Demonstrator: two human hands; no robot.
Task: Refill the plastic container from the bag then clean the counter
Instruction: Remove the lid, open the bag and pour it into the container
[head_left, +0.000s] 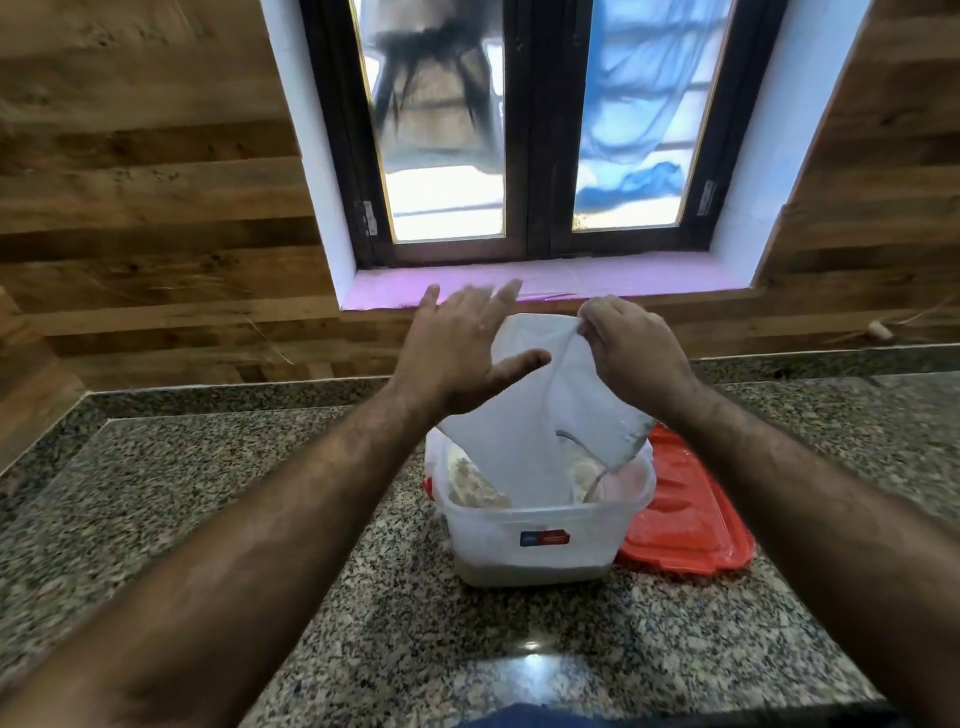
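Starting at the left, we see wood-grain wall panels (156, 171) rising behind the speckled granite tabletop (249, 467). Our left hand (462, 353) is raised above the container with its fingers spread wide and blurred, flat against the left side of the bag; it grips nothing. The bag (524, 431) is a pale, translucent plastic one, held upside down so that its lower end hangs inside the container. The container (540, 535) is a clear plastic tub standing on the tabletop in the middle, just below both hands, with a small red and blue label on its near wall. A layer of light brownish, powdery food lies in its bottom and clings to its inner left wall. Our right hand (628, 348) is closed, pinching the upper corner of the bag between thumb and fingers. To the right, a red lid (691, 525) lies flat on the tabletop, touching the container's right side. Behind it all, a dark-framed window (535, 130) sits above a pink sill (597, 278).
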